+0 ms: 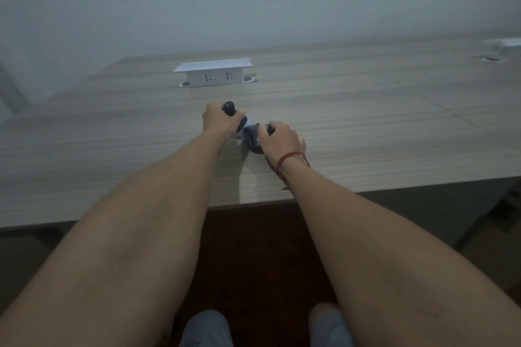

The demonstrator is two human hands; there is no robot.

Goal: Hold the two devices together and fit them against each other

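dark handled object (255, 136), gripped, on table (112, 135)

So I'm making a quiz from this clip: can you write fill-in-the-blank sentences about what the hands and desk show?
1. The left hand grips a black ____.
2. A ____ string circles the right wrist, and the right hand grips a dark object.
3. The white socket box stands on the wooden ____, beyond both hands.

Missing words: handle; red; desk
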